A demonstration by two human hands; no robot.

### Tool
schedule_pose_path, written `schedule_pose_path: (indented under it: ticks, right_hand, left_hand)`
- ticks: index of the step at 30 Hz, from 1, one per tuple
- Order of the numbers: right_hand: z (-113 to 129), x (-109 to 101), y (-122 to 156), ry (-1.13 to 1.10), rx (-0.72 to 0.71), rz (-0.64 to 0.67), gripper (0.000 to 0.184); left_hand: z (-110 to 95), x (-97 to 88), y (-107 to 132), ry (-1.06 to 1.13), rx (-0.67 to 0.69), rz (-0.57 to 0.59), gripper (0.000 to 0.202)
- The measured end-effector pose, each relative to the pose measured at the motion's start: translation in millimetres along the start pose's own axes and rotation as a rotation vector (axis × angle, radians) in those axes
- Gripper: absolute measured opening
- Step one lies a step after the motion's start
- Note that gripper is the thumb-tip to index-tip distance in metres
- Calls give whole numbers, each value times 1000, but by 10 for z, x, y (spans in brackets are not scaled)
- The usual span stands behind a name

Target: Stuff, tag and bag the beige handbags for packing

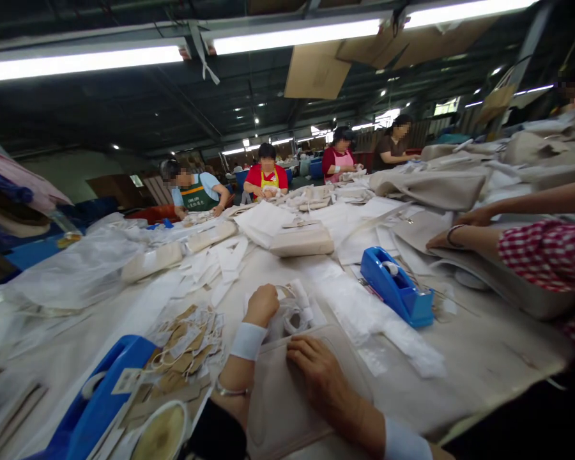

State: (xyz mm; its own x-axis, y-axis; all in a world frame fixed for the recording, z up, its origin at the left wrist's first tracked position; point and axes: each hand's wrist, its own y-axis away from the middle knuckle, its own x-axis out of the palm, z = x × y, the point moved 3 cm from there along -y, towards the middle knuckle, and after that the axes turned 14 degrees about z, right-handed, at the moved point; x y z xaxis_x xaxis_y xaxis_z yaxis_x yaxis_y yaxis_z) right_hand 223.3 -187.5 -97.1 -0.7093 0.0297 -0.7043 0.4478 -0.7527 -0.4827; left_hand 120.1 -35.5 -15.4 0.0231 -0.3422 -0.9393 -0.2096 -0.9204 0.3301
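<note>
A beige leather-like bag (275,409) lies flat on the table in front of me. My right hand (319,370) rests on its upper part, fingers stretched out over the surface. At the bag's far edge my left hand (262,306) is curled closed, beside a pale strap wrapped in white material (294,316). Its fingertips are turned away, so what they grip is hidden. To the left of my left wrist lies a heap of brown paper tags with white strings (191,338).
Blue tape dispensers stand at right (395,287) and lower left (110,390). A round tub (163,431) sits at the front. Plastic bags (378,319) and wrapped bags (301,239) cover the table. A co-worker's hands (453,233) handle a beige piece at right; several people work beyond.
</note>
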Motion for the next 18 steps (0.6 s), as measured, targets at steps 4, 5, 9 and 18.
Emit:
schedule_pose_path:
  ticks: [4, 5, 9, 18]
  right_hand:
    - [16, 40, 1, -27, 3, -15, 40]
    - [29, 25, -6, -48, 0, -18, 40]
    - [-76, -284, -116, -328, 26, -21, 28]
    - [-1578, -1097, -431, -12, 577, 86, 20]
  left_hand:
    - [-28, 235, -245, 37, -81, -48, 32]
    - [-36, 291, -250, 49, -96, -75, 34]
    - [-26, 408, -226, 94, -129, -150, 38]
    - [50, 454, -285, 158, -103, -198, 34]
